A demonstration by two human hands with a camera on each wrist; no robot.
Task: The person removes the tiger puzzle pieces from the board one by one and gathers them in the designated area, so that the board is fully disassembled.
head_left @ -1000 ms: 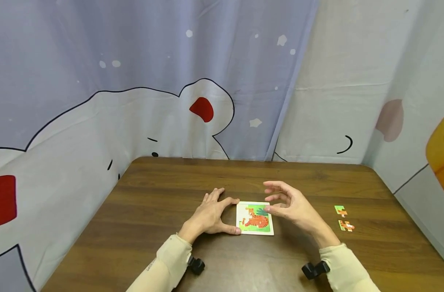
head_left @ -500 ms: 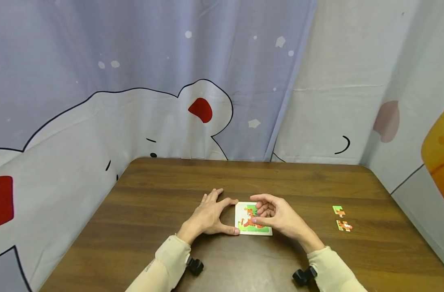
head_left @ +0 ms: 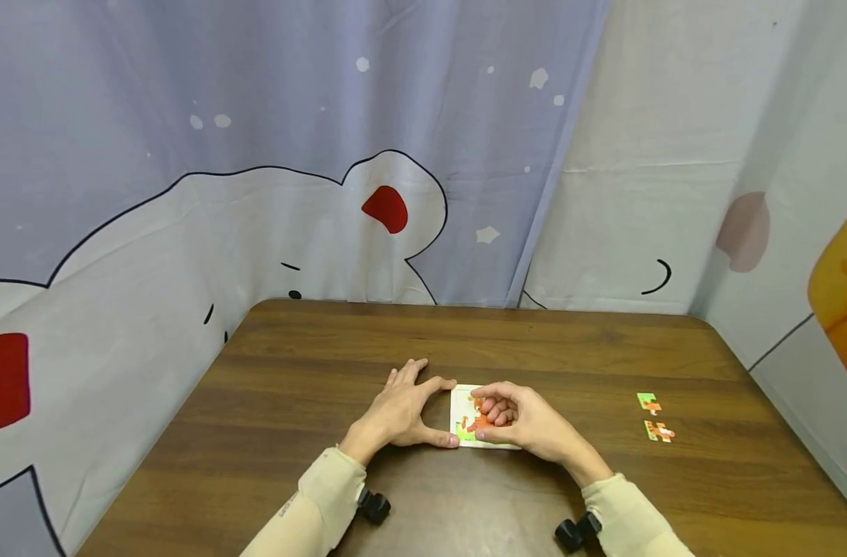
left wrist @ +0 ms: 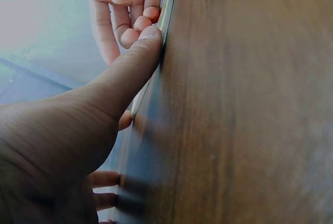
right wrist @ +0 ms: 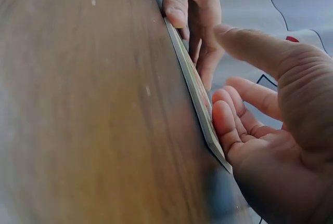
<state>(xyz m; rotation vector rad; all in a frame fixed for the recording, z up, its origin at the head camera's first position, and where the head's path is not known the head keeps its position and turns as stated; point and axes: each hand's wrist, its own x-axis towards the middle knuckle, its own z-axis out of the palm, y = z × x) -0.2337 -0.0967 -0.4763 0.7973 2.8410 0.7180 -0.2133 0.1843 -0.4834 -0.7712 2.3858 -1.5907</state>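
A white-rimmed puzzle board (head_left: 458,404) with an orange tiger picture lies flat on the table. My left hand (head_left: 397,414) touches its left corners, index finger at the far one and thumb at the near one, these two spread apart. Over the board's right part is my right hand (head_left: 537,422), hiding much of the picture. In the right wrist view, the thumb of this hand (right wrist: 291,109) stands away from its bent fingers, which are close above the board (right wrist: 195,90); no piece shows between them. Whether they touch the board I cannot tell.
Two loose puzzle pieces, one green and orange (head_left: 649,402) and one with orange and white (head_left: 660,432), lie apart on the brown table (head_left: 312,340) to the right. A patterned curtain (head_left: 291,93) hangs behind the table and along both sides.
My right hand has moved left and lower over the board, covering more of the picture. My left hand stays at the board's left corners, and the loose pieces have not moved.
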